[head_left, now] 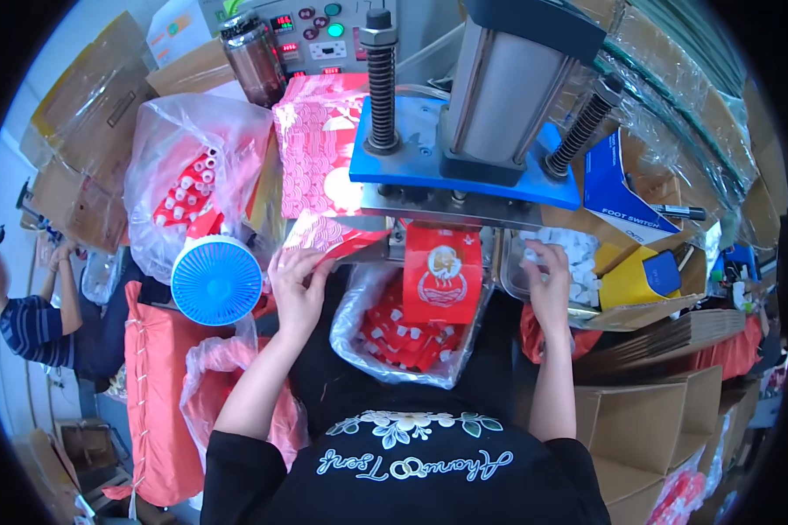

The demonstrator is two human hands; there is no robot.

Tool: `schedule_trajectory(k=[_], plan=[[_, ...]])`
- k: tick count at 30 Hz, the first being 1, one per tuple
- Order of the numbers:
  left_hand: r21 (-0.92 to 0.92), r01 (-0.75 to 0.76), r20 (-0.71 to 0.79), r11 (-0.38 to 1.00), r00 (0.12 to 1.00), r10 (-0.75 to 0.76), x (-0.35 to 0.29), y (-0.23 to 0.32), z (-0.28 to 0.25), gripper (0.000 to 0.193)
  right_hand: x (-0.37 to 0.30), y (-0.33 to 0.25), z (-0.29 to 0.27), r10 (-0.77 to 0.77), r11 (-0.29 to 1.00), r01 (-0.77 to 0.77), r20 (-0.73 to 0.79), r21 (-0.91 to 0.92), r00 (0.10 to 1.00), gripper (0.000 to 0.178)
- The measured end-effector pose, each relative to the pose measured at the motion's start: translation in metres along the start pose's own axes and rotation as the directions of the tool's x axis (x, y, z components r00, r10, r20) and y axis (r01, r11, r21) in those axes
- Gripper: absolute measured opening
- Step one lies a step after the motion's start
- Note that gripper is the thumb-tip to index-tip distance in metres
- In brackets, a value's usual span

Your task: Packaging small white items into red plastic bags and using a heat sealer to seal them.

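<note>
At the left of the press, my left hand [298, 284] pinches a red and pink patterned pouch [337, 234] by its near edge. My right hand [547, 284] is at a clear tray [510, 278] of small white plastic spouts [571, 249], with its fingertips closed around one of them. Between my hands a flat red pouch [442, 280] with a pale round print hangs at the front of the blue-plated press [464, 175]. Under it stands a plastic-lined bin [350, 350] filled with red pouches [403, 337] that have white spouts.
A blue round fan [215, 280] stands left of my left hand, before a clear bag [158, 149] of spouted pouches. Behind lie stacked patterned pouches [302, 157] and a control panel [324, 35]. A yellow and blue box [648, 276] sits right. Another person [39, 319] sits far left.
</note>
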State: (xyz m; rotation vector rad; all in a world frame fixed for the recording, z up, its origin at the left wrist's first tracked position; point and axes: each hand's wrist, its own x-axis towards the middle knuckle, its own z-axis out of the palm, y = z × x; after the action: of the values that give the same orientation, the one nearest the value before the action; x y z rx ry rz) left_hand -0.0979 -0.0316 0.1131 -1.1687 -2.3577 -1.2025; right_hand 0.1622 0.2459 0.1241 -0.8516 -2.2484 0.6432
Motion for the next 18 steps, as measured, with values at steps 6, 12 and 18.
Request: schedule_trajectory(k=[6, 12, 18], plan=[[-0.518, 0.299, 0.291, 0.801, 0.942, -0.164, -0.032, 0.045, 0.023, 0.013, -0.012, -0.084, 0.004, -0.083, 0.948, 0.024, 0.176, 0.316, 0.981, 0.023], [-0.567, 0.238, 0.370, 0.789, 0.929, -0.015, -0.067, 0.054, 0.044, 0.013, -0.028, -0.092, 0.023, -0.063, 0.854, -0.229, 0.528, 0.468, 0.847, 0.026], [-0.512, 0.682, 0.598, 0.522, 0.720, -0.352, -0.037, 0.067, 0.066, 0.024, -0.014, -0.057, 0.019, -0.062, 0.949, 0.007, 0.163, 0.316, 0.985, 0.041]])
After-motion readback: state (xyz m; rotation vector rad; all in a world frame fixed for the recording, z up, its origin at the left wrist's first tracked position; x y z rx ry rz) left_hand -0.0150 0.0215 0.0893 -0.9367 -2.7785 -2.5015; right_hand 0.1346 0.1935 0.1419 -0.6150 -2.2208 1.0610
